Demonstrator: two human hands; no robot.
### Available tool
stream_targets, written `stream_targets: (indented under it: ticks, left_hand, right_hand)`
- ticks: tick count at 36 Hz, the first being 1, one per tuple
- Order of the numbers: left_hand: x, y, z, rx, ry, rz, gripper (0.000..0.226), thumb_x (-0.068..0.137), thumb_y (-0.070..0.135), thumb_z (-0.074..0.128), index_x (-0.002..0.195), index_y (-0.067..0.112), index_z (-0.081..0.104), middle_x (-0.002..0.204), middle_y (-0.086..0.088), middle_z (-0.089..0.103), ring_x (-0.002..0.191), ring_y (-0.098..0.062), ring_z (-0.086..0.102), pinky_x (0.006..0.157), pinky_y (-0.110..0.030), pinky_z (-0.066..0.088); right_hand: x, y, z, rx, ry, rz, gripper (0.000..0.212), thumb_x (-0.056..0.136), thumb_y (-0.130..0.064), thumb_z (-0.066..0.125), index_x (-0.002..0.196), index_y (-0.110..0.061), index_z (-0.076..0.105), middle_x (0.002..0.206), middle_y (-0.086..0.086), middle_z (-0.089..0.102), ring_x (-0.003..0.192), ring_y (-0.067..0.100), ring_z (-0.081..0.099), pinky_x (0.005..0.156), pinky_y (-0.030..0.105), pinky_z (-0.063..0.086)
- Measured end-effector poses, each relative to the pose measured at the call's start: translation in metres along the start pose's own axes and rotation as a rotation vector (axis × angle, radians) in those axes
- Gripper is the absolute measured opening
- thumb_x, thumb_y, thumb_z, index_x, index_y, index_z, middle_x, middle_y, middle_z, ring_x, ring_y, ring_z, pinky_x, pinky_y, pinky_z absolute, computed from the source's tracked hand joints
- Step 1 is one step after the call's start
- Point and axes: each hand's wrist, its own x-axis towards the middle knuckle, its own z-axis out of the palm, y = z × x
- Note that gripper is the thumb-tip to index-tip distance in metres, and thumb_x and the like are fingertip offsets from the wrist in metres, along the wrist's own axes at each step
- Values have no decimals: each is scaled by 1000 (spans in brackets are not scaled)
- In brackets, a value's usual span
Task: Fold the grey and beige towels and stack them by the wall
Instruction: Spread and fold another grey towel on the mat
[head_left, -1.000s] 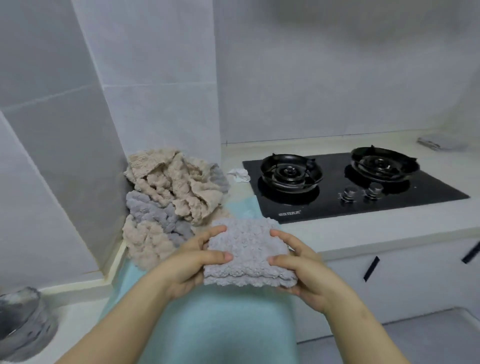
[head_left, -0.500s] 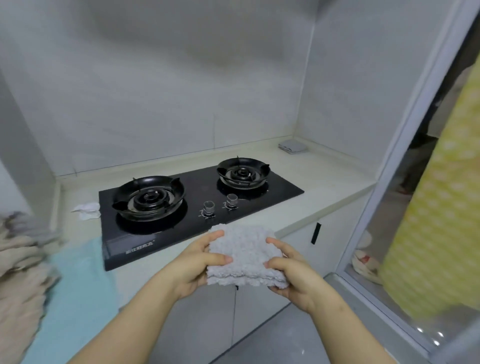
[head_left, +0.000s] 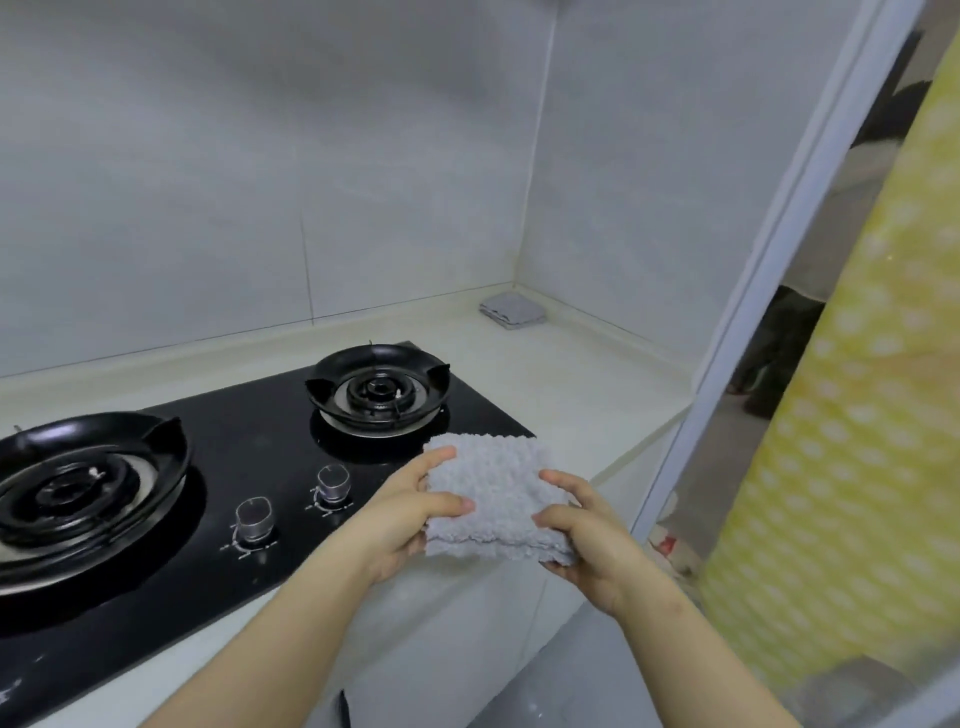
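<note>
Head view of a kitchen counter (head_left: 571, 384). A grey towel (head_left: 498, 493), folded to a thick rough square with its stacked layers showing along the near edge, was held in the air between both hands. It hung over the front edge of the counter, just right of the near right corner of the hob (head_left: 249, 457). The left hand (head_left: 410, 514) gripped the towel's left side, with the thumb pressed on the top face and one finger curled along the far left edge; its other fingers were hidden beneath. The right hand (head_left: 587, 535) gripped the right side in the same way, thumb and forefinger lying on top and the remaining fingers under the cloth. The towel lay roughly level and touched neither counter nor hob. A second towel (head_left: 511, 310), also grey and folded flat, lay on the counter in the far corner where the back wall (head_left: 260, 182) met the side wall (head_left: 623, 182). It was close to both walls and well apart from the held one. The black glass hob carried a left burner (head_left: 78, 478) and a right burner (head_left: 377, 392), with two knobs (head_left: 254, 517) near its front edge. White cabinet (head_left: 467, 623) fronts stood below the counter. At right a pale door frame (head_left: 779, 260) ran up the view, with a yellow, white-dotted curtain (head_left: 857, 415) to its right.
</note>
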Motion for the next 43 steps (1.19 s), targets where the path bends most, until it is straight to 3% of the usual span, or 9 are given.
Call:
stream_targets:
  ticks: [3,6,10,15,23,29,35,39,43]
  left_hand:
    - [53,19,0,-22,-27,31,65,84,-5,60,135,31,43,149,-1,25,102,5,46,82,-25,46]
    - [103,33,-1,-36,-52,21,64,81,-4,64,130,34,46,150,-5,28,132,-16,37,108,-43,36]
    - [154,48,3,-38,-63,16,62,81,-8,62,131,26,46,112,2,58,99,-21,62,92,-38,49]
    - [203,57,6,-7,-18,-11,60,82,-4,63,127,31,46,113,-1,55,94,-24,62,83,-37,53]
    - [285,64,16,26,113,-7,57,83,-3,62,122,35,46,110,1,60,95,-18,62,86,-36,53]
    - [356,68,37,19,233,22,59,81,-3,63,124,34,45,114,2,56,97,-17,60,82,-33,52]
    - [416,73,64,-17,450,63,54,83,-12,58,124,21,48,99,14,50,75,7,49,55,-5,44]
    - [443,80,67,95,492,78,68,86,-5,57,142,25,33,147,4,26,119,-2,35,92,-15,38]
    - [469,76,71,688,666,71,78,89,18,54,148,31,5,154,4,-21,144,-21,5,107,-24,24]
  right_hand:
    - [50,-25,-4,-6,16,1,41,84,4,49,110,-28,56,83,4,57,68,16,55,62,27,46]
    - [94,-46,-9,-34,23,1,41,84,4,49,112,-26,55,79,3,54,58,13,53,60,26,47]
    - [144,-65,-17,-47,13,-11,42,85,6,48,114,-23,54,70,1,48,39,6,48,59,24,47]
    - [198,-78,-23,-72,-21,20,41,84,5,49,114,-23,53,75,3,49,38,5,48,51,21,44]
    - [298,-100,-39,-80,-103,19,41,83,8,50,111,-21,55,106,8,55,72,20,58,54,25,49]
    - [387,-120,-61,-138,-186,2,38,82,10,51,107,-19,54,94,4,55,64,17,55,46,21,46]
    - [463,-142,-83,-272,-276,-35,32,86,6,54,108,-17,53,106,4,54,77,12,57,48,16,47]
    - [501,-151,-89,-320,-386,-58,32,80,1,59,103,-20,59,109,2,59,85,7,56,60,16,44]
    - [533,-151,-89,-447,-456,-68,39,82,2,58,115,-18,59,89,1,57,74,9,49,52,5,36]
